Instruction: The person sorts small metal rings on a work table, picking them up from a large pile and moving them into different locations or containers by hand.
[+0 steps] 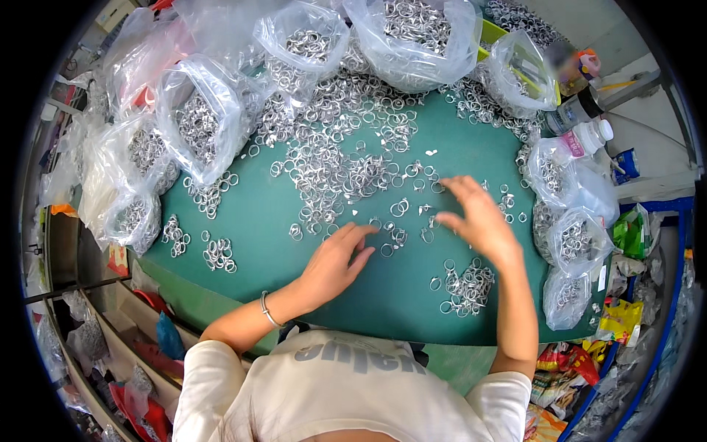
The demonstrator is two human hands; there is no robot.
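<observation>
My left hand [335, 259] hovers over or rests on the green mat [317, 295], its thumb apart from the fingers and nothing visible in it. Its fingertips are beside a small cluster of silver rings [396, 236]. Farther right, my right hand [479, 221] is spread, thumb and fingers apart, with loose rings [427, 234] near the thumb and another ring [437, 187] at its fingertips. I cannot tell whether it touches them. Beyond both hands lies a large scattered pile of rings [331, 173]. Near my right forearm sits a smaller heap of rings [468, 289].
Clear plastic bags of rings line the back, among them a large bag [416, 62], and the left side, with an open bag [197, 132]. Small bags [574, 243] and a white bottle [585, 138] stand along the right edge. Small ring heaps [219, 255] lie at left.
</observation>
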